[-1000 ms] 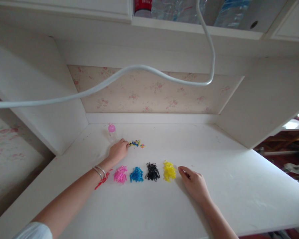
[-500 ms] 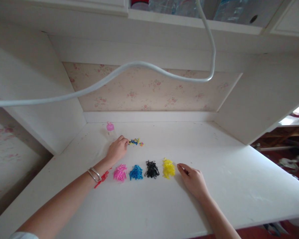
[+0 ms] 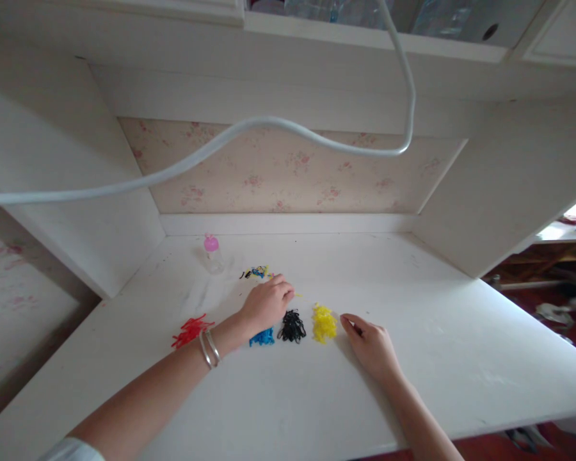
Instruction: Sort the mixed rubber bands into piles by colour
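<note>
My left hand is above the table behind the black pile, its fingers pinched on a yellow rubber band that sticks out to the right. Beyond it lies a small mixed heap of rubber bands in blue, yellow and black. Sorted piles form a row: red bands, blue bands, black bands and yellow bands. The pink pile is hidden behind my left forearm. My right hand rests just right of the yellow pile, fingers closed; whatever they hold is hidden.
A small clear bottle with a pink top stands at the back left of the white table. A white cable loops across the upper view, below a shelf with clear plastic items.
My left hand has moved right and nearer, from the mixed heap toward the black pile, with a yellow rubber band now in its fingers. My right hand has stayed in place.
</note>
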The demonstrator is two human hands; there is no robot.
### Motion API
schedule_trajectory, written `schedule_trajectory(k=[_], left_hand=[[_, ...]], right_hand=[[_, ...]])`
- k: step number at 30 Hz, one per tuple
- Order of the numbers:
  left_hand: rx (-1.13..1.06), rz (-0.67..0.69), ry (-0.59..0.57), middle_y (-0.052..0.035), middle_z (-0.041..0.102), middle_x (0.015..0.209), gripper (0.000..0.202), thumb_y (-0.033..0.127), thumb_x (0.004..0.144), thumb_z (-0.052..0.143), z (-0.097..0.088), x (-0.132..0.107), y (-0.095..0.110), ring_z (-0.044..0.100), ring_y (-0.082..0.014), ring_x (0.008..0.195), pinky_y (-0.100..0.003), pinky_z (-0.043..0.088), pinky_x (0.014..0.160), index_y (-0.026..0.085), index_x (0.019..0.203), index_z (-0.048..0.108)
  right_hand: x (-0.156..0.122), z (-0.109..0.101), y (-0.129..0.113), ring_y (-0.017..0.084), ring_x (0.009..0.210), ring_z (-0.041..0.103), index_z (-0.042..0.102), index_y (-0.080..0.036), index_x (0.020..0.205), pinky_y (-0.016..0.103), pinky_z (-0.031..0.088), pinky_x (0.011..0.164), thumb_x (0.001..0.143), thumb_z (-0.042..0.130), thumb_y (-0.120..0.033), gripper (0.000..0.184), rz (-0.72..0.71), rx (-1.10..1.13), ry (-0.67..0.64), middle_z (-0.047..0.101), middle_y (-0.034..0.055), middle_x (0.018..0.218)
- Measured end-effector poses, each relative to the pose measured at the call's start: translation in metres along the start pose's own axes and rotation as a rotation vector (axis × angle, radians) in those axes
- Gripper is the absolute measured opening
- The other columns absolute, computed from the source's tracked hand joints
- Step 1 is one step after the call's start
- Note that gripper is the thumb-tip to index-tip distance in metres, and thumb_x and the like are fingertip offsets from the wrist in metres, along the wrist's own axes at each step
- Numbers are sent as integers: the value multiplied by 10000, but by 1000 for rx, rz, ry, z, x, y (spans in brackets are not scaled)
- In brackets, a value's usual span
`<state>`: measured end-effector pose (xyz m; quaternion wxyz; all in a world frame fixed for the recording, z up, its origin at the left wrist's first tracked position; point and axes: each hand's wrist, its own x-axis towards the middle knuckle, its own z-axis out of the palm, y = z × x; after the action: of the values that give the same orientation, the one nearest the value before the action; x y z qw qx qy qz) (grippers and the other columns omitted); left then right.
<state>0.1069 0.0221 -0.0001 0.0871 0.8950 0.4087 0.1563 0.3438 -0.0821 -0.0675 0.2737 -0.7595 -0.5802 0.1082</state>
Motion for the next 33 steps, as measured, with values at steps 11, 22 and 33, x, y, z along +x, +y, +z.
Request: schedule_trajectory(k=[11,22,33], left_hand=[[-20,116,-188,-59,640,998,251,312,907,446,42,33,53,626,-170,841,-325,489,762,194,921,668],[-29,99,-207,-58,639,979,219,313,899,486,44,44,54,616,-156,844,-345,487,783,162,922,642],[-175,-67,49,-13,640,843,245,283,906,370,-34,-42,16,592,-136,774,-228,443,706,214,822,589]], right_hand=[[0,1,0,158,568,596,712,-228,930,231,385,538,859,335,-529,489,17,30,44,686,44,634],[1,2,3,153,549,587,721,-218,912,227,376,518,852,348,-517,481,30,33,89,677,40,612],[0,0,2,164,604,625,716,-246,927,226,416,572,865,365,-495,435,5,-3,40,705,25,678]])
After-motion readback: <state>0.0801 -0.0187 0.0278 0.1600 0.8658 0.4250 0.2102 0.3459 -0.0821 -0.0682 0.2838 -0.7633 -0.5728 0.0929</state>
